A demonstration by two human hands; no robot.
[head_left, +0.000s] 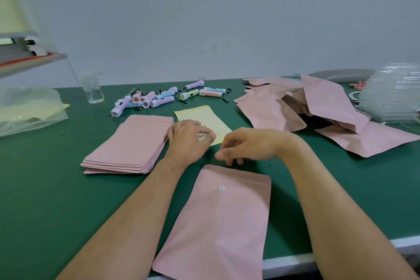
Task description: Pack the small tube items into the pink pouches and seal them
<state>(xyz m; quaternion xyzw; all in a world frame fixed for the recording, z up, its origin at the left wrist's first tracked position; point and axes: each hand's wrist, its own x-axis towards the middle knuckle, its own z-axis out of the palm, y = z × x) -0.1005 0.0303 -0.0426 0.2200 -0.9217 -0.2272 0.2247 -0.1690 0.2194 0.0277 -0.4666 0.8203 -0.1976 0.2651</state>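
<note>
A green-topped table [45, 200] with a white front edge carries everything. At 6 o'clock one pink pouch [222, 223] lies flat, its near end reaching over that edge, with a small white round sticker [222, 188] near its far end. At 9 o'clock sits a neat stack of flat pouches [129, 143]. Just beside it, toward the middle, lies a yellow sticker sheet [204, 116] – partly covered. Around 11 to 12 o'clock, pastel small tube items [163, 98] lie scattered, several touching. A clear bottle [93, 91] stands upright at 10 o'clock, with a clear plastic bag [27, 109] further left. At 2 o'clock there is a heap of pouches [318, 102] – overlapping – and at 3 o'clock stacked clear trays [393, 93]
</note>
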